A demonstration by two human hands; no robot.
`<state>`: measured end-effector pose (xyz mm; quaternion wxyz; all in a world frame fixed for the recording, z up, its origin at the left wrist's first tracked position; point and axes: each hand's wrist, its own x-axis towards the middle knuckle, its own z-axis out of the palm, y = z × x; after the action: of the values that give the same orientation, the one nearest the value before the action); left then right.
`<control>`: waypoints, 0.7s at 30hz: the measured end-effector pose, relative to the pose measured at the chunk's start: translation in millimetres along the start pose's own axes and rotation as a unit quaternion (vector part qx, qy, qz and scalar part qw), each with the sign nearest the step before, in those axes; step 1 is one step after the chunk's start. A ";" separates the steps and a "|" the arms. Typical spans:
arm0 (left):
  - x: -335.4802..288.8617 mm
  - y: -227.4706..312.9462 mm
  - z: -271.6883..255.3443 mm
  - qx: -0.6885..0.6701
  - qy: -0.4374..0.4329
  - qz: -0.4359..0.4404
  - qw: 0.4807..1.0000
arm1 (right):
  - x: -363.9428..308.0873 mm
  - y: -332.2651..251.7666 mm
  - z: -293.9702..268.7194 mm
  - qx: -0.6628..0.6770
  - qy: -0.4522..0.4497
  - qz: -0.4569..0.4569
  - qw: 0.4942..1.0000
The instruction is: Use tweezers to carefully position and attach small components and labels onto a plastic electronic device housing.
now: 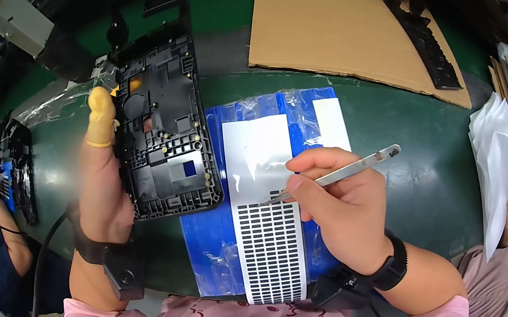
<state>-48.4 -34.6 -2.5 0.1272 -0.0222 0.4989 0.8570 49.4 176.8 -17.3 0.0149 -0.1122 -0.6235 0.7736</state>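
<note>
A black, ribbed plastic housing (164,109) is gripped along its left edge by the left hand (105,183); silver metal tweezers (361,166) are pinched in the right hand (352,220).
The housing is judged light and stiff, best held by its side walls; on the taped blue board (214,257) to its right, the thin white sheet of black rectangular labels (264,225) may be easily creased.

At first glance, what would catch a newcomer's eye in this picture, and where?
The black frame, left of centre, held in the left hand, would likely come first. Next is the white sheet with rows of black rectangles, on the blue board near the middle. Over it, the right hand holds tweezers, tips by the top rows.
</note>
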 end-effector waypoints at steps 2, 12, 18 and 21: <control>-5.2 0.4 7.6 -0.016 0.002 0.016 1.000 | 1.2 -0.8 0.4 -0.011 -0.004 0.004 1.000; -11.7 -7.6 26.3 0.024 0.060 0.096 0.993 | 4.8 -4.9 -4.7 0.004 -0.008 0.016 1.000; -26.3 -12.8 36.4 -0.105 -0.010 -0.056 0.993 | 7.1 -14.3 -11.6 0.113 -0.033 -0.043 0.992; -37.4 -21.6 36.8 -0.088 -0.040 -0.131 0.987 | -0.2 -15.2 -4.1 0.104 -0.052 -0.051 0.992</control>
<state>-3.8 -0.1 3.8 0.2559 -0.0646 0.4086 0.8738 48.6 184.1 -3.3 0.0336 -0.0372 -0.5447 0.8372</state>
